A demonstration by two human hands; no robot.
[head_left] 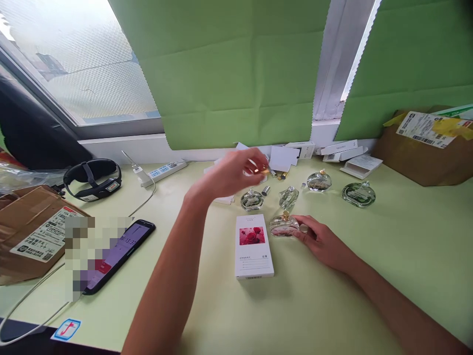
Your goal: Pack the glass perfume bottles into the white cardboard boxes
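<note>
My left hand (pixel 236 172) is raised above the table, its fingers pinched on a small gold-coloured piece (pixel 264 171), perhaps a cap. My right hand (pixel 320 241) grips the right side of a clear glass perfume bottle (pixel 284 227) with a gold neck, standing on the table. Left of that bottle lies a white box (pixel 254 246) with a red rose picture. Behind are more glass bottles: one below my left hand (pixel 252 200), a tilted-looking one (pixel 288 197), a gold-necked one (pixel 319 181) and another at the right (pixel 358 194). A silver cap (pixel 266 190) lies among them.
White boxes and cartons (pixel 342 148) lie along the back by the window sill. Cardboard boxes stand at the right (pixel 424 148) and left (pixel 37 236). A phone (pixel 121 256), a power strip (pixel 166 171), cables and a black head strap (pixel 92 180) occupy the left side.
</note>
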